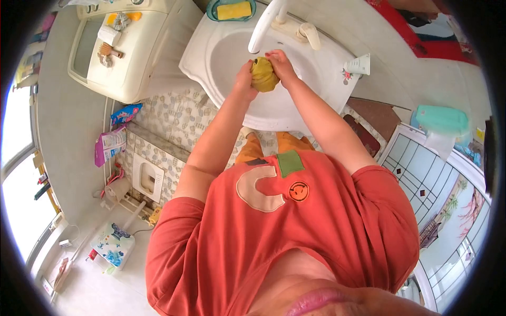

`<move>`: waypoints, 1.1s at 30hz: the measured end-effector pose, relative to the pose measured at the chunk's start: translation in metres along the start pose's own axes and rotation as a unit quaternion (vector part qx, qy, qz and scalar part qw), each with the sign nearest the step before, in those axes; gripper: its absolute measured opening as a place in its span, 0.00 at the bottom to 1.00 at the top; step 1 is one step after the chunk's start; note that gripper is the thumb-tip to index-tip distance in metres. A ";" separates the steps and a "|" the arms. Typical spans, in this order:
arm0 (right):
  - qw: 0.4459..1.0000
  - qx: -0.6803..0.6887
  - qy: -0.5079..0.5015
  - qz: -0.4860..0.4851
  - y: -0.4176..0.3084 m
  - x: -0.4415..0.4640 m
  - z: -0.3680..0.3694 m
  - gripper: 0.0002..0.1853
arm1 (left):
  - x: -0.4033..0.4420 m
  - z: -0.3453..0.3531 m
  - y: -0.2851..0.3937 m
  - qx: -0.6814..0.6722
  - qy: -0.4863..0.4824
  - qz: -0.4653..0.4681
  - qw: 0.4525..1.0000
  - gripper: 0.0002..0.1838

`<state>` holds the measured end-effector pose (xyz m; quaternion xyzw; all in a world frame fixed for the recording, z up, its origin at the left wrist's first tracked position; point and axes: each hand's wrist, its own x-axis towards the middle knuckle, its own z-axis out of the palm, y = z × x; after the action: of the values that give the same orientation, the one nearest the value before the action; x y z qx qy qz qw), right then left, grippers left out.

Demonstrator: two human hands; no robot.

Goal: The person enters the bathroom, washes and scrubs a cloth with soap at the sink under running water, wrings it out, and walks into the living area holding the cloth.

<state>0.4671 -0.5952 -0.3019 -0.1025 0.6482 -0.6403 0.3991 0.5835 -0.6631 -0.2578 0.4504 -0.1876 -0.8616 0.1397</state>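
- The left hand [245,81] grasps the near-left side of a rounded, yellow-green bundle of what looks like wadded cloth [264,76], its fingers curled partly out of sight.
- The right hand [282,67] holds the same bundle from the right, fingers against its upper side; neither hand is free of it.
- The bundle sits between both hands, above the bowl of a white, glossy washbasin [224,52]. It appears already gathered into a compact ball, and it is neither spread out nor set down. Whether it is wet cannot be told, nor how much of this handling is left.
- Just beyond the hands, a white, curved faucet [263,26] points its spout toward the bundle; no stream of water shows. Its cream-coloured lever handle [309,36] stands farther ahead and to the right.
- Ahead and left of the hands, on the basin's rim, a yellow, rectangular block [233,10] rests in a teal, oval dish [212,10], untouched.
- To the right of the hands, a white tube with a floral print [358,65] is at the basin's edge.
- Well to the left, a cream-coloured, boxy washing machine [126,68] carries a brown brush [109,51].
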 end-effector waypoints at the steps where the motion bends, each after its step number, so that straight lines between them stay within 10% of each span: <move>1: 0.999 -0.009 -0.041 0.012 -0.007 -0.002 -0.001 0.11 | 0.008 -0.011 0.001 0.016 -0.001 0.016 1.000 0.20; 6: 0.965 -0.188 -0.117 -0.137 -0.021 -0.032 0.021 0.11 | -0.031 -0.008 0.017 -0.007 0.088 -0.078 0.993 0.27; 13: 0.836 -0.323 -0.123 -0.426 -0.028 -0.087 0.054 0.12 | 0.033 -0.065 -0.049 -0.170 -0.166 0.147 0.960 0.17; 17: 0.914 -0.383 0.078 -0.110 -0.030 -0.011 0.023 0.14 | 0.000 -0.002 -0.022 0.006 -0.003 0.012 1.000 0.18; 20: 0.915 -0.319 0.117 -0.215 -0.031 -0.044 0.041 0.15 | -0.006 -0.001 -0.010 0.002 -0.052 -0.001 0.999 0.15; 25: 0.905 -0.324 0.078 -0.266 -0.033 -0.047 0.039 0.15 | -0.010 0.008 -0.015 -0.007 -0.031 -0.032 0.999 0.15; 31: 0.949 0.068 -0.094 0.295 -0.052 -0.022 -0.005 0.19 | -0.001 0.000 0.003 0.026 -0.060 -0.070 0.995 0.18; 33: 0.979 -0.034 -0.148 0.139 -0.044 -0.021 -0.008 0.17 | -0.003 -0.017 0.009 0.067 -0.029 -0.031 0.997 0.20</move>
<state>0.4586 -0.5828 -0.2546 -0.1181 0.6114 -0.5340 0.5719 0.5994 -0.6730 -0.2606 0.4396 -0.2352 -0.8634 0.0769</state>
